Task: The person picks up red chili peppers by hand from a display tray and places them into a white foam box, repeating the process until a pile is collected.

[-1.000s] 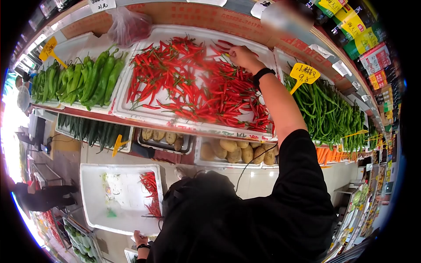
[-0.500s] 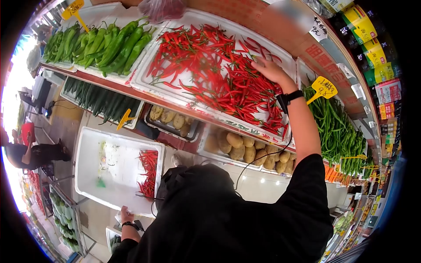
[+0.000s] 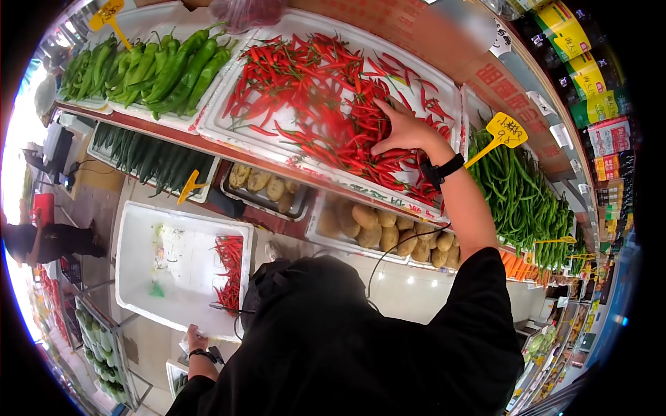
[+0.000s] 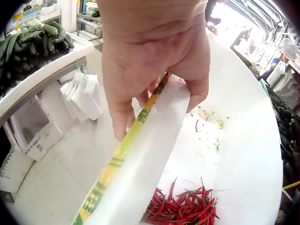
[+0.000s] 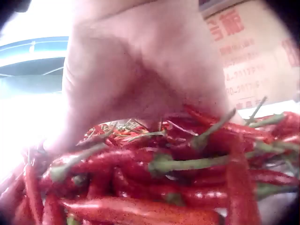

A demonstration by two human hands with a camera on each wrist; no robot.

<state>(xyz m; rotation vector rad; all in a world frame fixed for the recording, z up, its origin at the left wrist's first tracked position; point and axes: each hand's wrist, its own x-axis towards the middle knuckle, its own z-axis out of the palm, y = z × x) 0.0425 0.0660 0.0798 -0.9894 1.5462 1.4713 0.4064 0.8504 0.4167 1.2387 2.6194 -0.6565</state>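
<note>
My right hand (image 3: 409,134) reaches into a white foam tray (image 3: 454,104) of red chillies (image 3: 357,128). Its thumb and fingers are spread apart over the heap. Up close in the right wrist view, the palm (image 5: 145,70) arches above chillies (image 5: 140,187) with green stems, and its fingertips are partly hidden. Lower down, my left hand (image 3: 196,338) grips the near wall of a large white foam box (image 3: 191,291), thumb inside and fingers outside. A smaller pile of red chillies (image 4: 187,206) lies along one side of that box, with scraps of green on its floor.
Large green peppers (image 3: 184,76) stand left of the chilli tray and thin green chillies (image 3: 517,184) right of it, by a yellow price sign (image 3: 506,130). Below are cucumbers (image 3: 152,159) and potatoes (image 3: 388,232). A cable (image 3: 395,249) hangs near me. Another person (image 3: 55,243) stands at far left.
My right hand has come from the tray's far edge down toward the middle of the heap, its fingers spreading. The left hand stays on the box wall. The head view has shifted.
</note>
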